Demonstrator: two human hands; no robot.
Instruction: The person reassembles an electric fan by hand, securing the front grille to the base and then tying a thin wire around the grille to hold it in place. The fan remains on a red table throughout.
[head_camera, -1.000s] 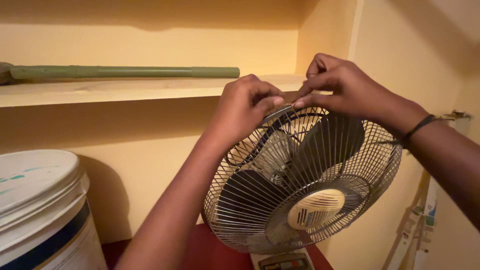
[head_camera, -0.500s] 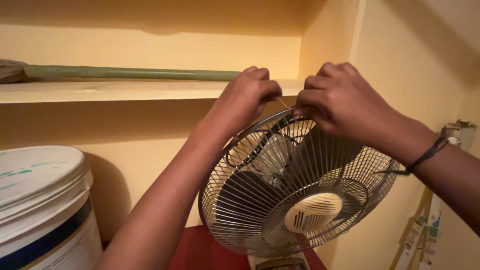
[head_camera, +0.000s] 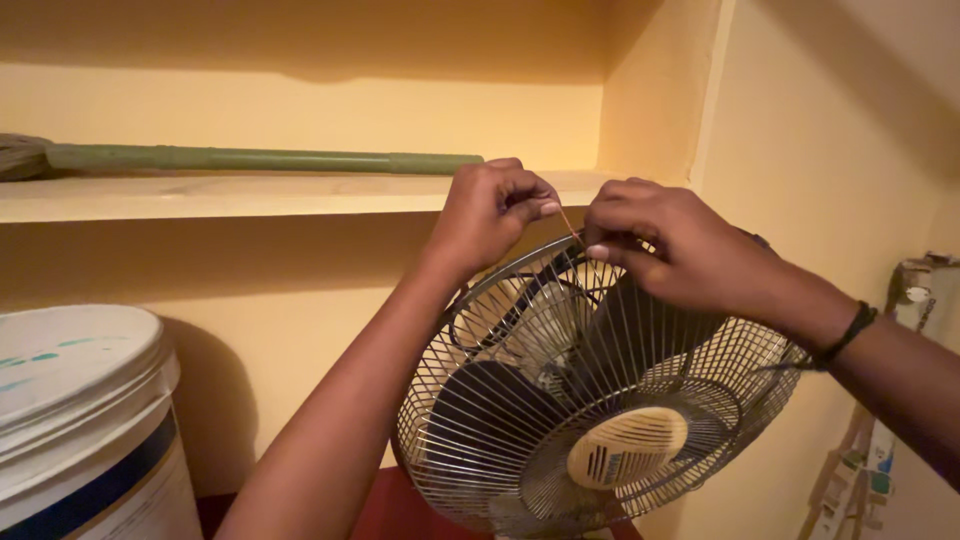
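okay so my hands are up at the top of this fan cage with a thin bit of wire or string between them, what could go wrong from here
1. The thin strand is pinched taut between the left hand and right hand; it might snap or slip free.
2. The right hand's fingertips press on the wire fan guard, so a finger could catch between the bars.
3. The fan leans tilted, so pulling at its top rim may tip it further.

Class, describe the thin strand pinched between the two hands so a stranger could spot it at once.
Find the wire-caged fan below the shelf. At its top rim, the left hand and right hand pinch a thin pale strand, slanted, unlike the cage's grey metal wires.
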